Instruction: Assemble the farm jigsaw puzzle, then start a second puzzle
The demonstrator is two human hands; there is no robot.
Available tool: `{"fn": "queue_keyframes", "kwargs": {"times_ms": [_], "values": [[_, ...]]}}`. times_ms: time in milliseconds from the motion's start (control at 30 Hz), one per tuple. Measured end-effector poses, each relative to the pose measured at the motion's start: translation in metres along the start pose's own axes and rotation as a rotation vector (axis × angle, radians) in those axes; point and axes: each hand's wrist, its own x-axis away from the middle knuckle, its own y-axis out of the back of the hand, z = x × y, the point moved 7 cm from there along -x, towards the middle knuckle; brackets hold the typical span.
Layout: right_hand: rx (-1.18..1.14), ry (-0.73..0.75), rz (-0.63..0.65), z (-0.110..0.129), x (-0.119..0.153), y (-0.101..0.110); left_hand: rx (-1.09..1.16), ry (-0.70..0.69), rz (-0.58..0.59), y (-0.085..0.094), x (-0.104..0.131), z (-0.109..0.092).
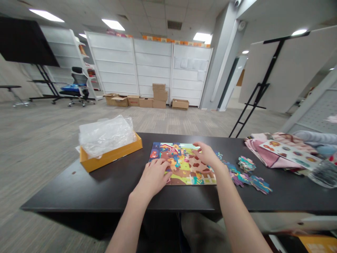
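Observation:
A colourful farm-scene jigsaw puzzle [182,173], with a red barn and a brown-spotted cow, lies flat on the dark table in front of me. My left hand [155,175] rests on its lower left part, fingers spread over the surface and holding nothing. Over the upper right part is my right hand [206,154], its fingers bent and apart, with nothing visible between them; it covers some of the picture there. Just right of the puzzle are loose puzzle pieces [244,178] in blue and purple. Behind them sits a small pile of pieces [246,163].
A yellow box [113,155] holding clear plastic wrapping [106,135] stands at the table's left. On the right lie folded pink cloths [273,151], a sticker sheet [291,154] and a clear plastic container [323,174]. The black table's [105,189] front edge runs close to my forearms.

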Motion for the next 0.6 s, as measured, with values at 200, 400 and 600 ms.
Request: {"fn": "queue_keyframes", "kwargs": {"times_ms": [200,400,600], "values": [[0.326,-0.409,-0.207,-0.084,0.031,0.054,0.008,0.001,0.007,-0.002,0.000,0.001],[0.348,-0.530,-0.085,-0.105,0.038,0.044,0.008,-0.002,0.007,-0.003,0.000,0.002],[0.299,-0.510,-0.071,-0.095,0.033,0.039,0.011,-0.004,0.004,-0.003,0.000,0.002]]}}
